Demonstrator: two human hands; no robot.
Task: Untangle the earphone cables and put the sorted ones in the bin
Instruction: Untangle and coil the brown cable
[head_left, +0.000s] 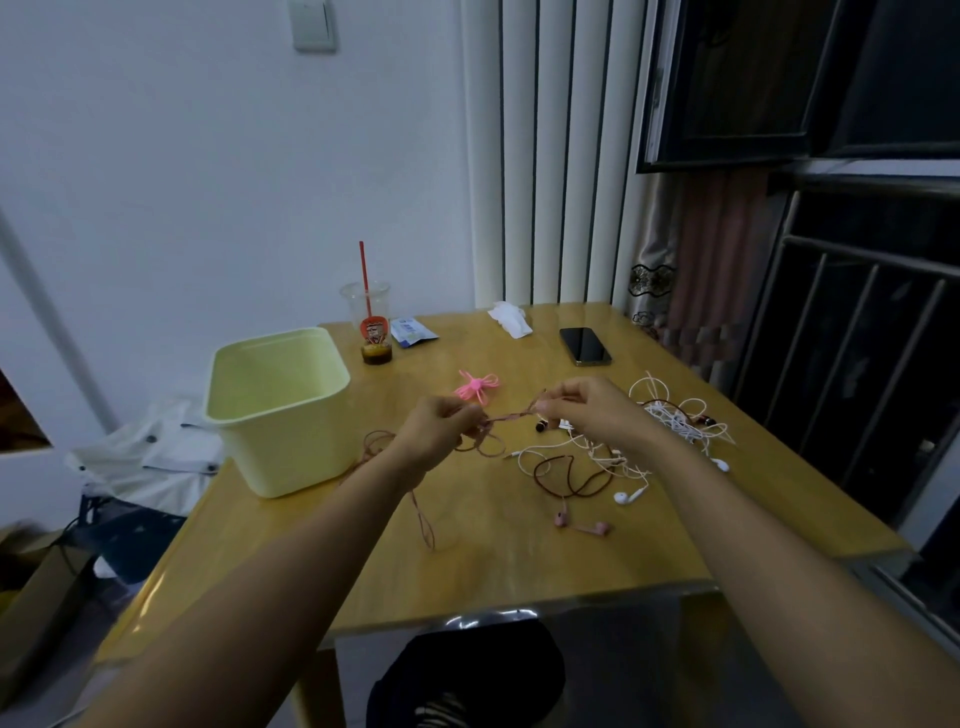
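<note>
Left hand (441, 431), right hand (587, 410): my hands each pinch one pinkish braided cable (511, 415) over the worktop (493, 561). One yellow bin (291, 452) at 9 o'clock, one cable tangle (675, 421) at 3. One cup (371, 322), label unreadable. One phone (584, 345).
</note>
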